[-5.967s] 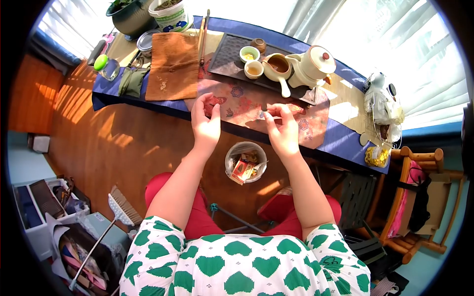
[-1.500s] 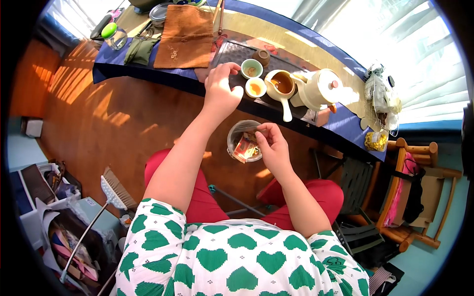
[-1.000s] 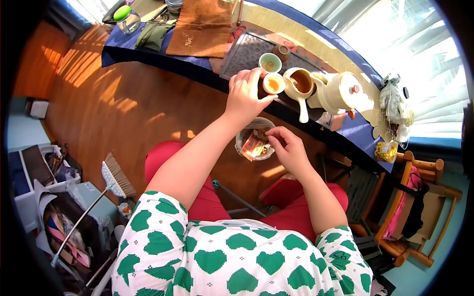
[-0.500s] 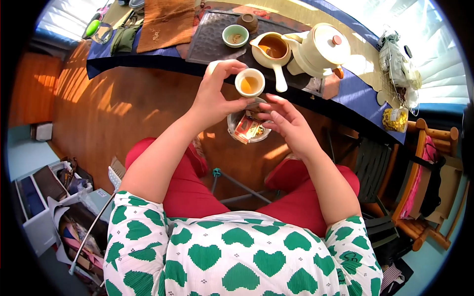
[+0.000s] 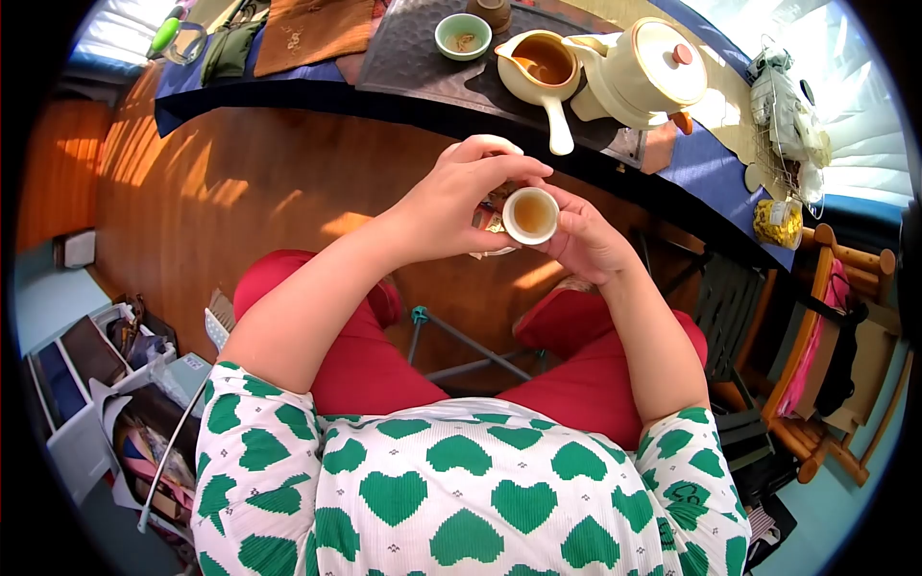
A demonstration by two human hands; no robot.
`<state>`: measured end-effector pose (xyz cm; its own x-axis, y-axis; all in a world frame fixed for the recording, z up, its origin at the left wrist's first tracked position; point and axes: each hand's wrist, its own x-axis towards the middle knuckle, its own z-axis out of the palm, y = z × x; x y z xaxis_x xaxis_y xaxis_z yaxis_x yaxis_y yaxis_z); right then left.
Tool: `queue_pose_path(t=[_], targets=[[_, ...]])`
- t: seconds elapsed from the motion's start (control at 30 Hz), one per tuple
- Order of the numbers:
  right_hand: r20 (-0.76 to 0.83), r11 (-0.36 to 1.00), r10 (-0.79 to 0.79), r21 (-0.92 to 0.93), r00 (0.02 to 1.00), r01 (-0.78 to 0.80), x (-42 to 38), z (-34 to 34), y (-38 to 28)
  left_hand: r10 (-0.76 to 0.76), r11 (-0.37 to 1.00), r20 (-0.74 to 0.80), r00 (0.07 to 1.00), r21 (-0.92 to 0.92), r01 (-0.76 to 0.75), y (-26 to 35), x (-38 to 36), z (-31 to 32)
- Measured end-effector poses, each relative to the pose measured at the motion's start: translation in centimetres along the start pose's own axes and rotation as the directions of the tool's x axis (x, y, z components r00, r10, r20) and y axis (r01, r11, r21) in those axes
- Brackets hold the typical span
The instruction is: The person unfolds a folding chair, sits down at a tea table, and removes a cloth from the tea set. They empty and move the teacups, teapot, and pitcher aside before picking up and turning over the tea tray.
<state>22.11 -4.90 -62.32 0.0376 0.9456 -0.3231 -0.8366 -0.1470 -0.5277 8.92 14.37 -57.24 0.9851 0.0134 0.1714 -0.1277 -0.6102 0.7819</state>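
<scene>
A small white teacup (image 5: 530, 216) with amber tea in it is between my hands, over the floor in front of the table. My right hand (image 5: 591, 240) is closed on its right side, with the thumb along the cup wall. My left hand (image 5: 461, 197) is open around the left side, fingers stretched over the far rim and thumb tip close to the near left wall. Beneath the hands, a bin (image 5: 495, 252) with wrappers is mostly hidden.
On the dark tea tray (image 5: 423, 67) stand a green cup (image 5: 463, 36), a brown cup (image 5: 490, 12), a handled pitcher (image 5: 543, 62) of tea and a white teapot (image 5: 663, 67). A jar of yellow pieces (image 5: 778, 223) sits at the table's right end, near a wooden chair (image 5: 816, 365).
The teacup has moved right and nearer to me, from my left hand's grip into my right hand. My left fingers have spread. The view has shifted slightly.
</scene>
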Motion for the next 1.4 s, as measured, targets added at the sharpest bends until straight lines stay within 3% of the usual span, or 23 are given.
queue_pose_path(t=[0.13, 0.17, 0.23, 0.3, 0.4, 0.47, 0.53, 0.77, 0.87, 0.97, 1.0, 1.03, 1.07, 1.1, 1.13, 1.23, 1.3, 1.37, 1.4], targets=[[-0.124, 0.994, 0.002, -0.107, 0.992, -0.015, 0.7, -2.2, 0.6, -0.159, 0.986, 0.168, 0.973, -0.02, 0.165, -2.1, -0.9, -1.3], [-0.154, 0.991, 0.007, -0.134, 0.988, -0.028, 0.8, -2.8, 0.7, -0.123, 0.992, 0.163, 0.979, 0.018, 0.122, -3.4, -1.0, -1.5], [-0.237, 0.973, 0.031, -0.217, 0.971, -0.084, 1.0, -3.3, 0.8, -0.201, 0.967, 0.136, 0.97, 0.183, 0.175, -4.8, -1.5, -2.2], [-0.285, 0.921, 0.042, -0.361, 0.958, -0.148, 1.3, -4.5, 1.3, -0.242, 0.962, 0.085, 0.967, 0.154, 0.227, -5.7, -1.7, -2.8], [-0.292, 0.804, -0.187, -0.594, 0.938, -0.025, 2.1, -4.5, 3.2, -0.201, 0.959, -0.028, 0.979, 0.198, 0.202, -6.5, -1.8, -2.9], [-0.206, 0.441, -0.319, -0.896, 0.925, -0.048, 1.7, -3.0, 3.0, -0.227, 0.954, -0.042, 0.973, 0.19, 0.231, -6.5, -1.7, -3.1], [0.005, 0.014, -0.466, -1.0, 0.885, 0.014, 1.5, -2.2, 3.5, -0.232, 0.96, -0.075, 0.97, 0.144, 0.241, -6.6, -1.7, -2.8], [0.32, -0.44, -0.397, -0.889, 0.86, 0.128, 1.6, -0.4, 3.2, -0.247, 0.959, -0.052, 0.968, 0.13, 0.252, -6.7, -1.7, -2.6], [0.369, -0.492, -0.393, -0.858, 0.842, 0.146, 1.9, -0.4, 3.4, -0.302, 0.946, -0.069, 0.951, 0.101, 0.308, -6.4, -1.5, -2.7], [0.044, 0.003, -0.53, -0.999, 0.847, 0.053, 1.8, -0.4, 4.5, -0.277, 0.952, -0.098, 0.956, 0.107, 0.286, -6.6, -1.3, -2.7], [-0.187, 0.23, -0.449, -0.969, 0.874, -0.089, 1.8, 0.0, 4.1, -0.272, 0.956, -0.141, 0.952, 0.068, 0.284, -6.5, -1.2, -2.5], [-0.364, 0.592, -0.287, -0.794, 0.886, -0.135, 2.2, -1.3, 4.6, -0.331, 0.943, -0.137, 0.933, -0.015, 0.333, -6.4, -1.0, -2.6], [-0.444, 0.824, -0.158, -0.551, 0.882, -0.13, 2.3, -1.7, 4.4, -0.389, 0.92, -0.128, 0.912, -0.099, 0.378, -6.2, -0.8, -2.6], [-0.475, 0.962, -0.007, -0.244, 0.88, -0.124, 2.3, -1.8, 4.0, -0.444, 0.889, -0.113, 0.889, -0.181, 0.421, -6.1, -0.6, -2.5], [-0.44, 0.985, 0.1, -0.086, 0.892, -0.153, 2.2, -1.8, 3.4, -0.442, 0.879, -0.172, 0.88, -0.281, 0.386, -5.9, -0.3, -2.1], [-0.355, 0.993, 0.12, 0.03, 0.927, -0.117, 2.0, -1.0, 2.9, -0.319, 0.946, -0.418, 0.85, -0.089, 0.312, -4.8, 0.5, -2.6], [-0.323, 0.993, 0.115, 0.017, 0.939, -0.116, 1.8, 0.0, 2.6, -0.109, 0.957, -0.605, 0.789, 0.15, 0.247, -4.3, 1.5, -3.3], [-0.289, 0.992, 0.114, -0.015, 0.951, -0.124, 1.6, 0.5, 2.4, -0.017, 0.883, -0.724, 0.69, 0.312, 0.349, -4.9, 2.2, -3.5], [-0.278, 0.991, 0.117, -0.028, 0.953, -0.13, 1.7, 0.6, 2.4, -0.056, 0.869, -0.737, 0.673, 0.296, 0.396, -5.2, 2.5, -3.6]])
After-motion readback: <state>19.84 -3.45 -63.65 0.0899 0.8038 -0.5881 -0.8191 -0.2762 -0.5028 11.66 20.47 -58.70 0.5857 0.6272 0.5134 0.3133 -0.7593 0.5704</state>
